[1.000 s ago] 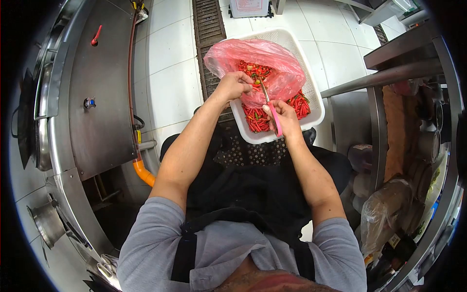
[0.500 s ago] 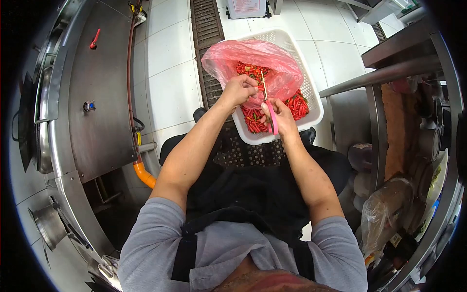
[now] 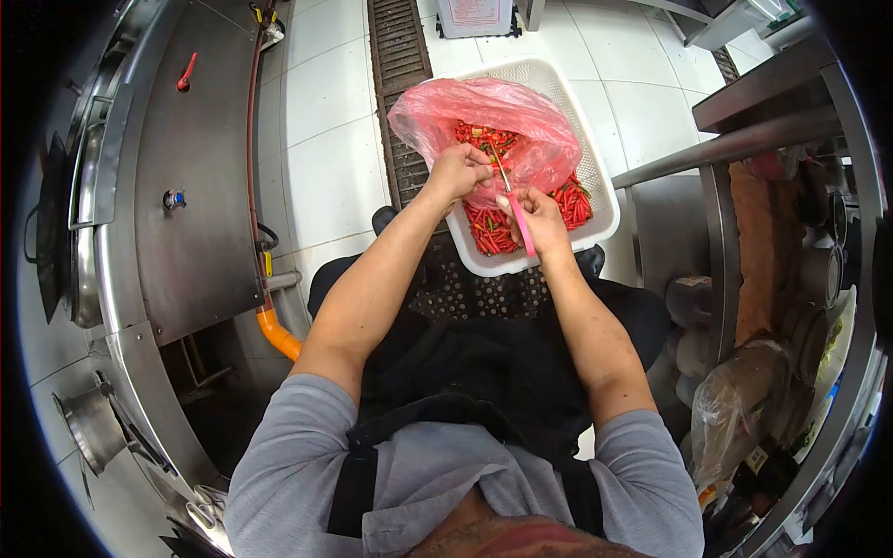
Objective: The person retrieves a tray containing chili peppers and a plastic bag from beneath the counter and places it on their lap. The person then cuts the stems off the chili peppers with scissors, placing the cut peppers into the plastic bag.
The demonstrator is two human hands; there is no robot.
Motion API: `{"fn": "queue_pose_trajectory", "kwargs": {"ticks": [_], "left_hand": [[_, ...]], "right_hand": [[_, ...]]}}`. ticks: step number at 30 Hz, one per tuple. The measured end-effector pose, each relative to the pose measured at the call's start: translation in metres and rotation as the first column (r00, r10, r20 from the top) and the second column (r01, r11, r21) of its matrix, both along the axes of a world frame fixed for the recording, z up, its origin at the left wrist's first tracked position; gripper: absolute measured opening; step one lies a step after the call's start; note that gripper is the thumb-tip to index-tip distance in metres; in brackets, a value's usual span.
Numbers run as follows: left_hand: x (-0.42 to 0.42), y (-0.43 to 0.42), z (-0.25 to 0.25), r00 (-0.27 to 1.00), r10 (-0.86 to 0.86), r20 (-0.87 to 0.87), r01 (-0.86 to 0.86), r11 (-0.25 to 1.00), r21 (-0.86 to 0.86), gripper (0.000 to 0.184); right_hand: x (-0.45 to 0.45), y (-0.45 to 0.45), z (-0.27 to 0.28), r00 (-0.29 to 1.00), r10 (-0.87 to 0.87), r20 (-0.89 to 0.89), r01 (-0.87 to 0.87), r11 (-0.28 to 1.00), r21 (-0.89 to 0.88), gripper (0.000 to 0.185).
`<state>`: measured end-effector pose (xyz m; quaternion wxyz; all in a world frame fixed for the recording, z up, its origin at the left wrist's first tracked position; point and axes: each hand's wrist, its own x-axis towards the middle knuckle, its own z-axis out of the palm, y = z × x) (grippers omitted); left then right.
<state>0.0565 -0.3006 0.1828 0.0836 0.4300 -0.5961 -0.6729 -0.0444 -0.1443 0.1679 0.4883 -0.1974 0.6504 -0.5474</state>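
My left hand is closed in a pinch over the basket, with what looks like a small red chili pepper mostly hidden in its fingertips. In my right hand are pink-handled scissors, their blades pointing away from me beside the left fingertips. Beneath both hands, a white plastic basket holds whole red chili peppers. A pink plastic bag lies open in the basket, with red and green chili pieces inside it.
A steel counter with knobs runs along the left. On the right stands a steel shelf frame with bowls and a plastic-wrapped item. A floor drain grate passes left of the basket, and a white container stands beyond.
The scissors have turned slightly, their tips swinging left toward my left fingertips, and the blades look closer together. My left hand stays almost in place.
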Motion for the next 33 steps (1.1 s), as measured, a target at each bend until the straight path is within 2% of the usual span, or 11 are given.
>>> {"fn": "queue_pose_trajectory", "kwargs": {"ticks": [4, 7, 9, 17, 26, 28, 29, 30, 31, 32, 33], "left_hand": [[-0.001, -0.005, -0.013, 0.999, 0.046, 0.019, -0.044, 0.997, -0.071, 0.016], [-0.002, -0.005, -0.010, 0.994, 0.112, -0.008, -0.113, 0.993, -0.037, 0.015], [-0.004, -0.003, -0.006, 0.985, 0.161, -0.058, -0.158, 0.986, 0.051, 0.015], [-0.006, 0.009, -0.008, 0.990, 0.057, -0.127, -0.045, 0.994, 0.096, 0.013], [-0.013, -0.003, -0.015, 0.996, 0.083, -0.029, -0.082, 0.996, 0.020, 0.013], [-0.018, -0.014, -0.030, 0.993, 0.120, -0.010, -0.120, 0.993, 0.007, 0.012], [-0.020, -0.022, -0.045, 0.994, 0.088, 0.061, -0.070, 0.964, -0.257, 0.014], [-0.023, -0.030, -0.055, 0.987, 0.074, 0.140, 0.006, 0.866, -0.499, 0.017], [-0.024, -0.035, -0.046, 0.988, 0.076, 0.136, 0.002, 0.866, -0.500, 0.017], [-0.023, -0.041, -0.038, 0.980, 0.074, 0.186, 0.071, 0.739, -0.669, 0.023], [-0.025, -0.047, -0.027, 0.970, 0.083, 0.229, 0.141, 0.576, -0.805, 0.029]], "right_hand": [[0.001, 0.002, 0.001, 1.000, -0.011, -0.003, 0.011, 0.999, 0.046, 0.036], [-0.001, 0.005, 0.002, 0.998, -0.013, 0.062, 0.009, 0.998, 0.060, 0.044], [0.004, 0.005, -0.001, 0.996, -0.022, 0.090, 0.017, 0.999, 0.050, 0.046], [0.002, 0.002, 0.001, 0.991, -0.016, 0.131, 0.017, 1.000, -0.011, 0.048], [-0.008, -0.013, 0.000, 1.000, -0.001, 0.012, 0.001, 0.999, 0.044, 0.036], [-0.020, -0.020, -0.010, 0.988, 0.039, -0.148, -0.029, 0.997, 0.071, 0.039], [-0.027, -0.021, -0.010, 0.987, 0.050, -0.155, -0.039, 0.997, 0.071, 0.039], [-0.034, -0.023, -0.003, 0.899, 0.114, -0.423, -0.060, 0.988, 0.140, 0.043], [-0.042, -0.023, 0.004, 0.738, 0.182, -0.650, -0.055, 0.976, 0.211, 0.048], [-0.056, -0.025, 0.007, 0.675, 0.236, -0.699, -0.066, 0.963, 0.261, 0.052], [-0.063, -0.025, 0.033, 0.647, 0.184, -0.740, -0.074, 0.981, 0.179, 0.049]]}}
